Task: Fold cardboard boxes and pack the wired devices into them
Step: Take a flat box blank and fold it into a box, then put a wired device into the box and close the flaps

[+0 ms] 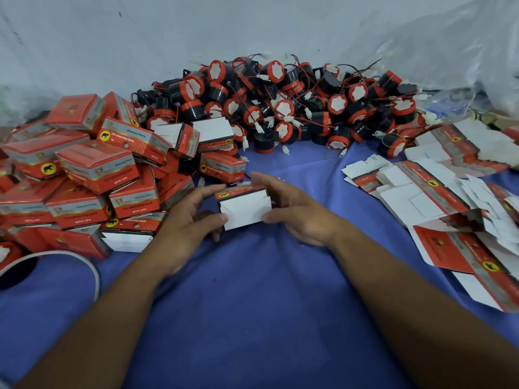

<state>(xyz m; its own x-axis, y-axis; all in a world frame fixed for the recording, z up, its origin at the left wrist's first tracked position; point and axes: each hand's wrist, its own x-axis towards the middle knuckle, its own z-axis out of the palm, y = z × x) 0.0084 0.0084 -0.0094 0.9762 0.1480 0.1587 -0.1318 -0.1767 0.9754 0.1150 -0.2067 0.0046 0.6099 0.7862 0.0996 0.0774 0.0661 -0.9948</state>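
Note:
A small red cardboard box (243,206) with a white flap side facing me sits in the middle of the blue cloth, held between both hands. My left hand (188,220) grips its left side, thumb on the near edge and fingers over the top. My right hand (295,211) grips the right side the same way. Behind lies a big heap of wired devices (280,108), black and red round bodies with thin red wires and white plugs. Whether a device is inside the held box is hidden.
Several folded red boxes (84,169) are piled at the left. Flat unfolded box blanks (438,197) are spread at the right. A black and white ring-shaped object (92,270) lies at the lower left. Clear plastic sheeting (449,51) hangs at the back right.

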